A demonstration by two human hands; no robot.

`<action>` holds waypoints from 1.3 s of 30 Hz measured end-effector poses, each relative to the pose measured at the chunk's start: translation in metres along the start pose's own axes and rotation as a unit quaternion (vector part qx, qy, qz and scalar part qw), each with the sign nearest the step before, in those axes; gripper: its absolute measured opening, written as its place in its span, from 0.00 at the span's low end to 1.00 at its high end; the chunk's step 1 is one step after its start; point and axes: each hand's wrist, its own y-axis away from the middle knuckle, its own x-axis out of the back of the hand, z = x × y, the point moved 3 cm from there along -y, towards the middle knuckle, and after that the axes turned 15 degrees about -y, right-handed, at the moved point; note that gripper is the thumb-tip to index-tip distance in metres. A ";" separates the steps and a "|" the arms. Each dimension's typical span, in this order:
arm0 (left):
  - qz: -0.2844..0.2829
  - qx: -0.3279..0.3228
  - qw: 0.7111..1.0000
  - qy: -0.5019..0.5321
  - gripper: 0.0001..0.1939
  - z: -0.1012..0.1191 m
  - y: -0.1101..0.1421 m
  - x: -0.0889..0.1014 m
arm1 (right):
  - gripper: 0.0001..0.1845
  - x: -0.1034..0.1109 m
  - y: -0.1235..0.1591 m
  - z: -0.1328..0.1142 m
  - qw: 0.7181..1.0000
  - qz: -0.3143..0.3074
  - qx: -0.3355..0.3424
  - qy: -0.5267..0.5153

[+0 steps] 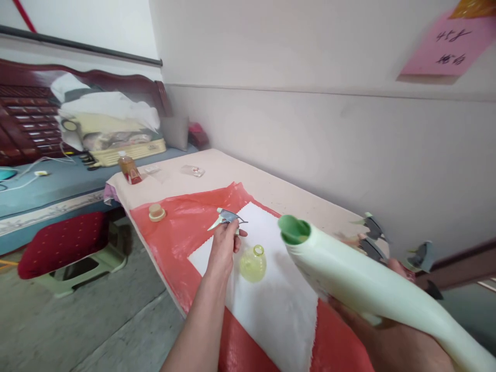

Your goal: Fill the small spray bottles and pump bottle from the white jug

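My left hand [225, 240] is closed on a trigger spray head [228, 215], dark grey and pale green, above a white cloth [271, 305]. Just right of that hand, a small round bottle [252, 265] of clear yellow-green material stands on the cloth with its neck uncovered. A large pale green tube [360, 271] with an open, darker green end runs across the lower right, close to the camera. Behind and below it is my right hand [403, 338], wrapped around the tube; its fingers are partly hidden and blurred.
Red plastic sheeting [174, 227] lies under the cloth on the table [248, 178]. On it sits a beige round cap [156, 212]. A drink bottle [129, 168] stands at the far left corner. More spray heads [374, 227] are at right. A red-topped stool [64, 245] stands left.
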 end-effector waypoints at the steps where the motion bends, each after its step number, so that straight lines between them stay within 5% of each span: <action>1: 0.000 0.000 1.000 -0.002 0.16 -0.001 0.000 -0.001 | 0.39 -0.002 0.004 0.005 0.999 0.013 -0.042 -0.017; 5: 0.004 -0.006 1.000 0.002 0.17 -0.002 0.000 -0.002 | 0.39 -0.022 0.009 0.025 0.945 0.042 -0.274 -0.173; 8: 0.012 -0.004 1.000 0.012 0.17 -0.002 0.000 0.000 | 0.39 -0.051 -0.002 0.028 0.890 0.071 -0.349 -0.284; 12: 0.025 0.005 0.999 0.033 0.16 0.000 -0.001 0.003 | 0.38 -0.096 -0.029 0.026 0.861 0.090 -0.326 -0.381; 20: 0.029 0.002 0.998 0.059 0.15 0.004 -0.004 0.007 | 0.39 -0.168 -0.045 0.034 0.881 0.032 -0.267 -0.388; 23: 0.025 -0.002 0.996 0.080 0.15 0.006 -0.003 0.008 | 0.38 -0.171 -0.028 0.037 0.897 0.001 -0.277 -0.346; 27: 0.020 -0.013 0.992 0.128 0.15 0.011 0.002 0.007 | 0.39 -0.147 0.002 0.032 0.904 -0.038 -0.289 -0.312; 31: 0.001 -0.025 0.978 0.206 0.14 0.016 0.006 0.001 | 0.34 -0.126 0.039 0.020 0.881 -0.152 -0.302 -0.330; 39: 0.102 -0.129 0.922 0.351 0.16 0.029 0.008 0.005 | 0.36 -0.129 0.090 0.016 0.852 -0.220 -0.325 -0.345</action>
